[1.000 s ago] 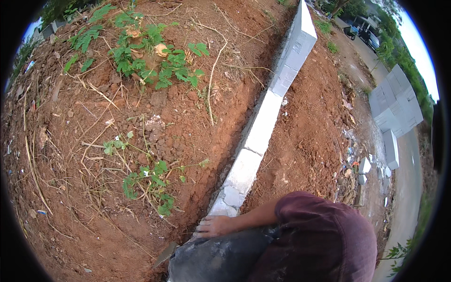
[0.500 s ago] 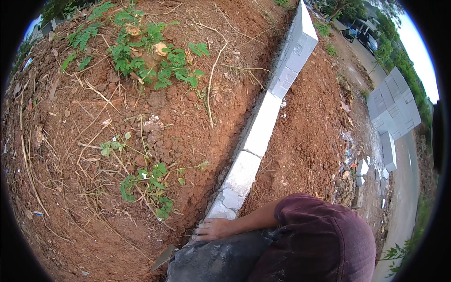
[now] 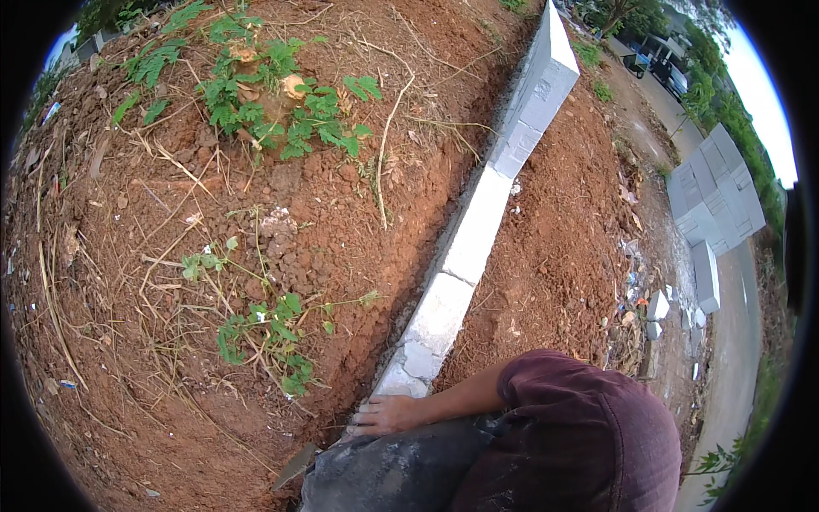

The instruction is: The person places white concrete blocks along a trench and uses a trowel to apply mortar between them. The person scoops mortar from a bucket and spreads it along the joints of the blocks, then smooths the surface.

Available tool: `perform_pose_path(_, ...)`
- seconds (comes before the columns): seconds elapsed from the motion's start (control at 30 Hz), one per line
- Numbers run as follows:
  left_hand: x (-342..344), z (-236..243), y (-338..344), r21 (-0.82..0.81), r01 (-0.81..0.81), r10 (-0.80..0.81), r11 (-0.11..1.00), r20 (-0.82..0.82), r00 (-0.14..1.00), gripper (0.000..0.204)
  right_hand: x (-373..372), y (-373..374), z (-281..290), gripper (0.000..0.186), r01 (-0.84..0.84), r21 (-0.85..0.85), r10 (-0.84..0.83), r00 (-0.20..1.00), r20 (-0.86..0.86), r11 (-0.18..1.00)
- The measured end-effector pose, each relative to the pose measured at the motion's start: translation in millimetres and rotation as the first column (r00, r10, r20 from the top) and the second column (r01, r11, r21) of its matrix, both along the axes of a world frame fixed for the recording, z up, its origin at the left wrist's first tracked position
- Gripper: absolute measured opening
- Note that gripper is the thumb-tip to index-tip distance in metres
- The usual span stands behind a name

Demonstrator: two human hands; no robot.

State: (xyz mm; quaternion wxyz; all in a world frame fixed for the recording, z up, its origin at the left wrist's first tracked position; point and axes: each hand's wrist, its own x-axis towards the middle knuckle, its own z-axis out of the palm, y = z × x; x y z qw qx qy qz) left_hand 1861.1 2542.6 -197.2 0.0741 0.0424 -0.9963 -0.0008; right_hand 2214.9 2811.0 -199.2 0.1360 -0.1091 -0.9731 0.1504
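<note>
So the low block wall (image 3: 461, 247) sits in a reddish dirt trench, long axis slanting from lower left, by the knee, to upper right, where the taller far end points. Right hand (image 3: 388, 415) is palm-down on the near end, fingers pointing left across the top; can't tell if that grip is squeezing an edge or just resting. Left hand's out of sight. Flat blade (image 3: 296, 467) pokes out beside the dark trousers (image 3: 392, 465). Leafy weeds (image 3: 273, 328) to the left, pale block stack (image 3: 717, 192) far right. Versus half a second ago? Basically identical, hand's on the same spot.
</note>
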Motion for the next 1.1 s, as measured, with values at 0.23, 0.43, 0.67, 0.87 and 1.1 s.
perform_pose_path(0.23, 1, 1, 0, -0.029, -0.007, 0.007, 1.0, 0.015, 1.0, 0.088, 0, 2, 7, 0.056, -0.004, -0.013, 0.004, 1.0, 0.011, 1.0)
perform_pose_path(0.43, 5, 4, 4, -0.029, -0.007, 0.007, 1.0, 0.006, 1.0, 0.089, 1, 1, 2, 0.056, -0.001, 0.004, 0.001, 1.0, -0.005, 1.0)
perform_pose_path(0.67, 2, 6, 6, -0.029, -0.007, 0.007, 1.0, 0.013, 1.0, 0.089, -3, 1, 2, 0.058, -0.012, -0.014, 0.012, 0.999, 0.044, 1.0)
perform_pose_path(0.87, 1, 12, 5, -0.014, -0.011, 0.011, 1.0, 0.034, 0.999, 0.089, -5, -2, 4, 0.058, -0.007, -0.019, 0.008, 0.999, 0.042, 1.0)
perform_pose_path(1.1, 18, 13, 8, -0.011, 0.008, -0.007, 1.0, 0.078, 0.997, 0.089, 16, -5, 0, 0.057, 0.017, -0.06, -0.014, 0.998, 0.056, 0.998)
